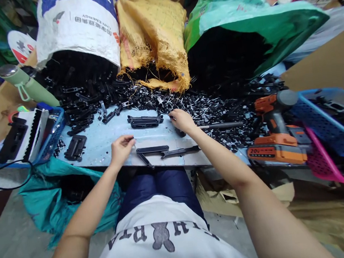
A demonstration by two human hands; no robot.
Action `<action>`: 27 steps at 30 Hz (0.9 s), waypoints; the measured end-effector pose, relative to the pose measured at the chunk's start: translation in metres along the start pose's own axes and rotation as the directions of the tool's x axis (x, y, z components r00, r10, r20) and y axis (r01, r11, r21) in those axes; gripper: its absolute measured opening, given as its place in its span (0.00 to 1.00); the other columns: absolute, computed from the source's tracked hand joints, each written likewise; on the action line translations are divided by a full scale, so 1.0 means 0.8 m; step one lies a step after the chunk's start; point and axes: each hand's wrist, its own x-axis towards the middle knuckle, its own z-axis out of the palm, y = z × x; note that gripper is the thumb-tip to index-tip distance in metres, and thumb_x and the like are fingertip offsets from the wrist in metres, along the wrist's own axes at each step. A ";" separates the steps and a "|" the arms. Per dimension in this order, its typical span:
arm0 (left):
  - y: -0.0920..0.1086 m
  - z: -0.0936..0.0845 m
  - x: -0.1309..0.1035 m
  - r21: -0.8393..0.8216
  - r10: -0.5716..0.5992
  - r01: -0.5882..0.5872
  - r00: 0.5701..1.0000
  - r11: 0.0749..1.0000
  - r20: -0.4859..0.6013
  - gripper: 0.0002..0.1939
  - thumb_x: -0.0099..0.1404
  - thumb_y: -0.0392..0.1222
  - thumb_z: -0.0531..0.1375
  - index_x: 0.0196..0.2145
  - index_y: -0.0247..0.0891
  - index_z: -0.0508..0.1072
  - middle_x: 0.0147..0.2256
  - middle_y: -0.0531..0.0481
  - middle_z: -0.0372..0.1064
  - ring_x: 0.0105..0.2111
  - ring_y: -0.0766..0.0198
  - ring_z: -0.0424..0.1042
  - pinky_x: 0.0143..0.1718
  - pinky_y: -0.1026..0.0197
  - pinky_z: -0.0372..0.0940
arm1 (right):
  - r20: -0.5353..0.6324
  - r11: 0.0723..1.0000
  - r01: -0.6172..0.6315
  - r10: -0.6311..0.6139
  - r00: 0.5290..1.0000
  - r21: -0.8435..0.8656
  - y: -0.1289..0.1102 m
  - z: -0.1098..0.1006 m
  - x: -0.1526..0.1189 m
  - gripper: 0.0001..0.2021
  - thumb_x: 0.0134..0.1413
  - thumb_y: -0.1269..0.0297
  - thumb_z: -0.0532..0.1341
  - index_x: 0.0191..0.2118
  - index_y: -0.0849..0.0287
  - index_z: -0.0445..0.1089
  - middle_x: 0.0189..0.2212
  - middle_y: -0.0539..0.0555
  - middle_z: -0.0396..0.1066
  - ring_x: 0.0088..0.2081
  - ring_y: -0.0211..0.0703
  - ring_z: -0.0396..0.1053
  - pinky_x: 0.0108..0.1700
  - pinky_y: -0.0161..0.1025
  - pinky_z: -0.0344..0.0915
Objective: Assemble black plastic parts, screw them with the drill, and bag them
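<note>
My left hand (122, 151) is just above the table's front part, thumb and fingertips pinched together; a tiny pale thing seems to be at the tips, too small to name. Right of it lies a jointed black bar (152, 149) with one arm folded out toward me. A long dark piece with a forked end (180, 151) rests beside that bar. My right hand (183, 121) reaches to the near edge of a heap of small black parts and silver pins (206, 105), fingers closed, their content hidden. Left of it sits a stack of black bars (145, 121). A tool with a black handle (224, 125) extends from under my right wrist.
Behind the heap stand a white sack (80, 28), a yellow sack (153, 29) and a green sack (271, 26). An orange cordless drill (277, 147) is at right, near a blue basket (336, 129). A green flask (30, 83) and another blue basket (51, 136) are at left.
</note>
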 end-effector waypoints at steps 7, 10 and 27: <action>-0.024 0.015 -0.048 -0.128 0.005 -0.015 0.997 0.992 -0.080 0.19 0.52 0.46 0.63 0.36 0.28 0.70 0.35 0.42 0.70 0.35 0.65 0.72 0.42 0.63 0.68 | -0.091 0.848 0.038 0.012 0.996 0.528 -0.029 -0.010 -0.085 0.20 0.46 0.51 0.57 0.37 0.64 0.70 0.36 0.53 0.69 0.33 0.22 0.64 0.41 0.24 0.62; -0.030 0.013 -0.045 0.052 0.175 -0.171 0.980 0.984 -0.096 0.15 0.56 0.45 0.61 0.37 0.29 0.70 0.35 0.45 0.70 0.34 0.68 0.72 0.39 0.66 0.69 | -0.031 0.787 -0.007 0.033 0.999 0.616 -0.035 -0.008 -0.110 0.21 0.43 0.50 0.59 0.36 0.65 0.70 0.34 0.53 0.70 0.33 0.22 0.65 0.39 0.23 0.64; -0.028 0.008 -0.044 0.588 0.831 -0.746 0.514 0.312 0.212 0.10 0.60 0.29 0.55 0.41 0.29 0.68 0.38 0.44 0.71 0.40 0.66 0.72 0.42 0.65 0.68 | -0.118 0.925 0.285 -0.263 0.958 0.251 -0.037 0.033 -0.137 0.19 0.54 0.51 0.48 0.38 0.57 0.71 0.38 0.48 0.70 0.40 0.23 0.67 0.43 0.25 0.64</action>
